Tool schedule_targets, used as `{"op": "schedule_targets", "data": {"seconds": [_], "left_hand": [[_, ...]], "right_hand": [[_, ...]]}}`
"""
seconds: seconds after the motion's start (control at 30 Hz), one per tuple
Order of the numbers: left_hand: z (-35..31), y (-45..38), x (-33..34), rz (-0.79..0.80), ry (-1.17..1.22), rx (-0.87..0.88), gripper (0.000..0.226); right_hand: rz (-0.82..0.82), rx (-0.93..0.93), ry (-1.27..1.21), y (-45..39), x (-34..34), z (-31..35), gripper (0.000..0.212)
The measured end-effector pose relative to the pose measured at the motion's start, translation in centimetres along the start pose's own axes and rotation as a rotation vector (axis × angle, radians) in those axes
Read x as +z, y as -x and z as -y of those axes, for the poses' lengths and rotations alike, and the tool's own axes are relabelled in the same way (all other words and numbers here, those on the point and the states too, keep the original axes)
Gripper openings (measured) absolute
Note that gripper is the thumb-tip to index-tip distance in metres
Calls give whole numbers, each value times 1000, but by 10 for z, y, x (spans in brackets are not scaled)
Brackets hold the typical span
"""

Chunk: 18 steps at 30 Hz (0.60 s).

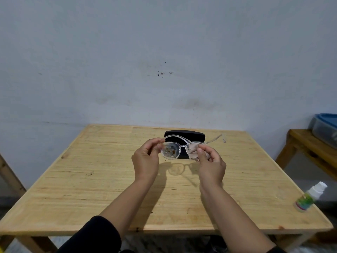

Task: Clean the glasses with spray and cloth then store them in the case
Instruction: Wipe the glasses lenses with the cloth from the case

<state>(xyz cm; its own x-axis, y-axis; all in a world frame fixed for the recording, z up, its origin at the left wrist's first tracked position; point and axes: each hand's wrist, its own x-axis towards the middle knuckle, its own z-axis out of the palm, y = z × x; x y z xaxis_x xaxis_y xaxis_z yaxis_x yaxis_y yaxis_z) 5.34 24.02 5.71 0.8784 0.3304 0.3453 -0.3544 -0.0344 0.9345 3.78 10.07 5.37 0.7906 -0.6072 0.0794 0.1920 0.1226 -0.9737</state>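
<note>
Clear-framed glasses (179,146) are held up above the wooden table (109,179), temples unfolded and pointing away from me. The left lens (170,152) carries brown and grey specks. My left hand (145,161) pinches the frame's left corner. My right hand (211,165) presses a small beige cloth (193,151) against the right lens, which the cloth hides. A black glasses case (184,135) lies shut on the table behind the glasses. A small white spray bottle (310,197) with a green label stands near the table's right edge.
A grey wall rises right behind the table. To the right stands a wooden side table (310,145) with a blue-lidded plastic container (326,126) on it. A wooden leg (11,178) leans at the far left.
</note>
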Motion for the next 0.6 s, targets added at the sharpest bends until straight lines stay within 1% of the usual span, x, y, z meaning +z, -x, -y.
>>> {"op": "schedule_targets", "data": {"seconds": [0.1, 0.17, 0.27, 0.33, 0.4, 0.5, 0.6], "left_hand": [[-1, -2, -2, -6, 11, -7, 25], [-2, -1, -2, 5, 8, 0, 23], [-3, 3, 0, 28, -27, 24, 23], [-3, 5, 2, 32, -42, 39, 26], [-3, 5, 4, 27, -53, 58, 29], [-4, 3, 6, 21, -59, 66, 30], [-5, 0, 6, 13, -56, 62, 32]], "right_hand": [[67, 14, -12, 3, -4, 1, 13], [73, 16, -25, 4, -5, 2, 9], [4, 35, -24, 7, -1, 2, 10], [-41, 51, -35, 10, 5, 3, 16], [-55, 68, -82, 13, 12, 6, 16], [12, 87, -180, 14, 16, 12, 12], [118, 93, -166, 10, 14, 14, 14]]}}
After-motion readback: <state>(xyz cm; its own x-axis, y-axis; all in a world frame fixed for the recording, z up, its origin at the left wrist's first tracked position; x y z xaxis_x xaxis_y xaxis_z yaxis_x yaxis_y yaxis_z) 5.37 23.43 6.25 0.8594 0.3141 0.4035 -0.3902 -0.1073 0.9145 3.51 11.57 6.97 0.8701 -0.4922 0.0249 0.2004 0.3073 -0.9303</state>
